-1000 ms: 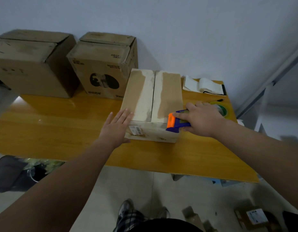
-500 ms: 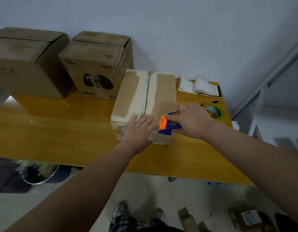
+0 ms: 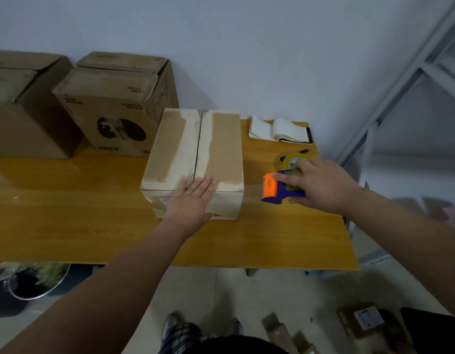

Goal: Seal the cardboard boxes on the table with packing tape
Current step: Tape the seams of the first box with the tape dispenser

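Observation:
A small cardboard box (image 3: 216, 146) with closed flaps stands on the yellow wooden table (image 3: 68, 213). My left hand (image 3: 192, 200) lies flat on its near top edge, fingers straight. To the right of the box, my right hand (image 3: 321, 185) grips a blue and orange tape dispenser (image 3: 277, 190) holding a roll of tape (image 3: 291, 160). A clear strip of tape stretches from the dispenser to the box's right side. Two larger boxes stand at the back left, one printed with a black circle (image 3: 114, 116), one plain (image 3: 19, 111).
An open notebook (image 3: 280, 130) lies at the table's back right corner, with a black pen (image 3: 303, 151) near it. A metal frame (image 3: 400, 85) rises on the right. A bin (image 3: 29, 282) and cardboard scraps (image 3: 362, 320) sit on the floor.
My right hand has pulled the dispenser away from the box to the right, drawing tape out. My left hand moved from the box's left front corner to the middle of its near edge.

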Tool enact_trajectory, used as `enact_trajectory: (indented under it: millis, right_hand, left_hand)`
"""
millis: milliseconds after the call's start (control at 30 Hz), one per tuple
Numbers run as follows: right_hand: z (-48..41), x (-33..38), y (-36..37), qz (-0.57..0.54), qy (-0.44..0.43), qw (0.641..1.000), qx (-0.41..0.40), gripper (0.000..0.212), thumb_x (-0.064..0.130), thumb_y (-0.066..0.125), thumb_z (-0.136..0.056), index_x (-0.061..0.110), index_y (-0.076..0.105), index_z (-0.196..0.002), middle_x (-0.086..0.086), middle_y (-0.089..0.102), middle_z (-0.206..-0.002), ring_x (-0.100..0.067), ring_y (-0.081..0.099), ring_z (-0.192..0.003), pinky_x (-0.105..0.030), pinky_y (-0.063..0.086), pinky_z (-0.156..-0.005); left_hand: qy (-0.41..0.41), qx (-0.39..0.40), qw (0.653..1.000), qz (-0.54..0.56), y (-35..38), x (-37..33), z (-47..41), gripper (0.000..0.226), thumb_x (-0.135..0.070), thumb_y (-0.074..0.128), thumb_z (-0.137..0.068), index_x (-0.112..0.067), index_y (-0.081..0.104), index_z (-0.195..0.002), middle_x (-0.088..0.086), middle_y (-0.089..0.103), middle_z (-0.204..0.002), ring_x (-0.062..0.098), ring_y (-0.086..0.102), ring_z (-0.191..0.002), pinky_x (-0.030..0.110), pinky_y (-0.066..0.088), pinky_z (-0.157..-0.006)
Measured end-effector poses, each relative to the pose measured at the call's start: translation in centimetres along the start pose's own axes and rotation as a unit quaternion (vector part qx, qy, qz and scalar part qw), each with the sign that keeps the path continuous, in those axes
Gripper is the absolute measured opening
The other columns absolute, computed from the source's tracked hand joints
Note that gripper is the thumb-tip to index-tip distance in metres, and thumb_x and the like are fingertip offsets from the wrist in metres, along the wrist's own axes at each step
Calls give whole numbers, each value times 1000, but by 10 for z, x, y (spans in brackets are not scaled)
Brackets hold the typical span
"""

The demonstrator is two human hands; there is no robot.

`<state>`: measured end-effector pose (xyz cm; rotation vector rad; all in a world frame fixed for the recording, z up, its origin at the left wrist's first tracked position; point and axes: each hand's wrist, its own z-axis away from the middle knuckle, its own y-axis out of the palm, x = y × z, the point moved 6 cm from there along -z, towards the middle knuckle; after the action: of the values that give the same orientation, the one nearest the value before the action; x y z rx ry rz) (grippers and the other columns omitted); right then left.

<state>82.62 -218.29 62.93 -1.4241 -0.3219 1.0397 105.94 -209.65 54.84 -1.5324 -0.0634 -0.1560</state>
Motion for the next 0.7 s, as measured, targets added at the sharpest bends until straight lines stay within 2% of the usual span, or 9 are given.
enact_trajectory:
  millis: [133, 233, 300, 367, 433, 500, 567, 700]
  right_hand:
    - [-5, -1, 0, -15, 9, 999, -27, 71, 64, 38, -89, 45, 3, -147, -6, 38, -135, -25, 45, -115, -36, 40, -91]
    - [-3, 1, 5, -27, 14, 999, -34, 71, 63, 39, -88, 44, 5, -147, -7, 38, -135, -26, 43, -117, -36, 39, -92]
    - [-3, 5, 8, -35, 11, 999, -33, 70, 63, 38, -89, 43, 5, -148, -8, 37, -134, -26, 43, -117, -36, 37, -93]
    - [-3, 5, 10, -48, 15, 998, -31, 70, 63, 38, -89, 43, 4, -148, -9, 36, -135, -27, 42, -119, -37, 37, -94]
    - [-2, 2, 12, -58, 17, 998, -31, 70, 62, 38, -89, 44, 4, -148, -9, 35, -137, -28, 41, -121, -38, 36, -96]
    - [-1, -1, 14, -65, 12, 997, -34, 70, 61, 40, -89, 44, 5, -148, -9, 36, -137, -28, 41, -121, -37, 36, -95]
    - [0, -5, 15, -69, 6, 997, -32, 70, 61, 41, -89, 44, 7, -148, -9, 37, -136, -27, 42, -120, -37, 37, -94]
    - [-1, -9, 17, -85, -13, 996, -21, 71, 60, 44, -88, 44, 9, -148, -8, 40, -131, -25, 44, -114, -35, 39, -89]
  left_hand:
    - [-33, 1, 999, -1, -3, -13, 0, 81, -53, 39, -94, -13, -5, -149, 7, -2, -158, 23, -2, -145, 42, -9, -114]
    - [-36, -32, 999, 9, -13, -32, -9, 77, -51, 46, -91, -12, 12, -148, 9, 20, -153, 27, 16, -141, 42, 8, -115]
    - [-11, -60, 998, 14, -19, -48, -17, 67, -47, 48, -90, -15, 23, -144, 7, 34, -141, 25, 30, -130, 39, 21, -110]
    - [3, -85, 996, 36, -24, -58, -25, 57, -41, 47, -91, -17, 30, -139, 5, 40, -132, 23, 37, -120, 36, 28, -102]
    - [4, -92, 994, 58, -24, -62, -33, 54, -36, 42, -94, -16, 28, -143, 5, 39, -138, 22, 35, -125, 35, 26, -105]
    - [12, -73, 995, 66, -17, -65, -40, 57, -34, 34, -99, -14, 14, -149, 6, 22, -154, 20, 18, -141, 35, 12, -114]
    - [17, -48, 997, 55, -9, -67, -44, 57, -32, 27, -102, -13, 2, -150, 5, 5, -158, 19, 1, -145, 33, -1, -115]
    - [24, -37, 999, 31, -4, -65, -44, 55, -25, 22, -103, -10, -4, -149, 8, -1, -158, 22, -2, -145, 35, -1, -115]
